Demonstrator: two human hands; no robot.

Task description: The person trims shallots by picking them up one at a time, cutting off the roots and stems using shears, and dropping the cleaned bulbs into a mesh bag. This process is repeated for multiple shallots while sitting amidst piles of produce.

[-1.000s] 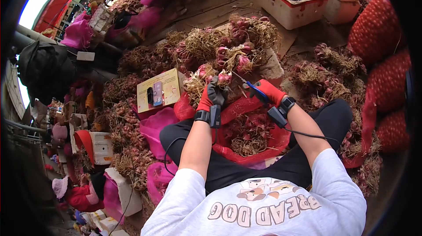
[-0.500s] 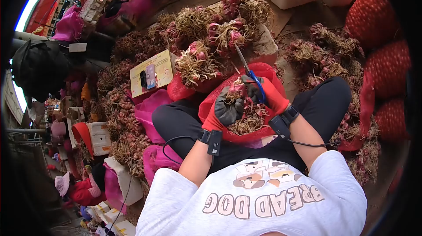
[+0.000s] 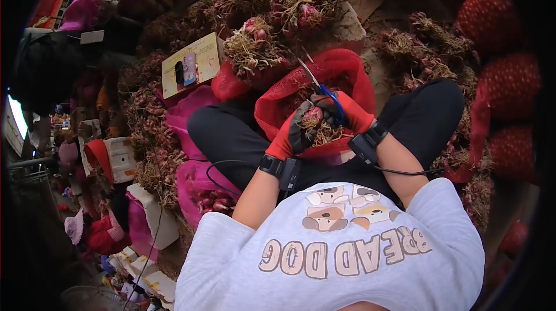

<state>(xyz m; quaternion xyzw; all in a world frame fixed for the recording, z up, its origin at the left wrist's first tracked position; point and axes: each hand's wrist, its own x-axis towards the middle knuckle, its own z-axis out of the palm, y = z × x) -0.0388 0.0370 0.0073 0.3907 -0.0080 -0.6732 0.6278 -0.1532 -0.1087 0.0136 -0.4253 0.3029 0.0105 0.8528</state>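
My left hand (image 3: 294, 132), in a red and dark grey glove, is closed around a small bunch of shallots (image 3: 313, 115) with dry roots or stalks. Touching or almost touching it, my right hand (image 3: 340, 109) wears the same kind of glove and grips the blue handles of a pair of scissors (image 3: 311, 73). The scissor blades point away from me, slightly parted. Under both hands lies an open red mesh bag (image 3: 271, 102) between my legs, with dry shallot trimmings (image 3: 329, 134) inside. My fingertips are partly hidden behind the shallots.
Bundled shallots (image 3: 255, 47) are piled ahead on a pale block (image 3: 352, 27). A phone (image 3: 189, 69) rests on a yellowish box (image 3: 209, 59) at left. Filled red mesh sacks (image 3: 509, 88) stand at right. A pink mesh bag (image 3: 194, 186) of shallots lies by my left knee. A person in red (image 3: 104, 233) is farther left.
My hands have come closer together, the left tilting the shallots in toward the right. The view has shifted, so the piles ahead appear higher. The scissors stay in my right hand.
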